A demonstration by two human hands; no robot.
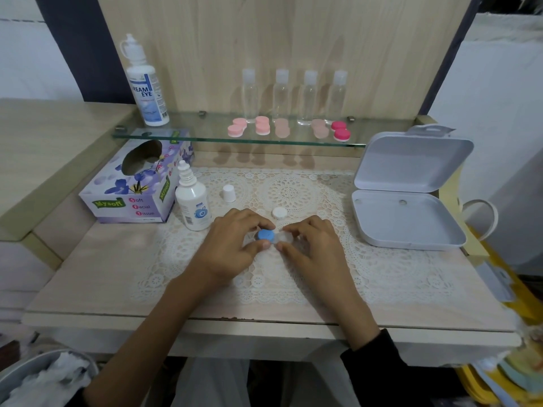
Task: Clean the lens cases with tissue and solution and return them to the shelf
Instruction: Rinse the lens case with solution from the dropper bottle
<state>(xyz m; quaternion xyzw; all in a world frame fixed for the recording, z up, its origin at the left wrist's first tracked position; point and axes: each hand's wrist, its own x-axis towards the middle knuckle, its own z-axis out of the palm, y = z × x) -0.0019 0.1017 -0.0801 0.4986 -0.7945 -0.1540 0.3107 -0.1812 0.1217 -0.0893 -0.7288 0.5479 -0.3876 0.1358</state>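
Lens case point(271, 235) near the middle of the bench point(102, 274), somewhat toward its front edge, over the lace mat point(367, 259); whether it rests on the mat cannot be told. The blue cap point(266, 234) is pinched by the left grip point(232, 245), and the uncapped clear well is pinched by the right grip point(311, 245). The long axis is laid parallel to the front edge, capped end to the left, wells facing upward.

The step is judged to be the turning of the blue cap. The body is best held fixed by the right grip, the twist given by the left alone, and the case kept level and low.

Behind it, the white cap point(279, 213) is seen. The solution bottle point(192, 207) and tissue box point(138, 186) are set toward the left edge. Pink cases point(261, 126) are lined on the glass shelf point(205, 136) beyond.
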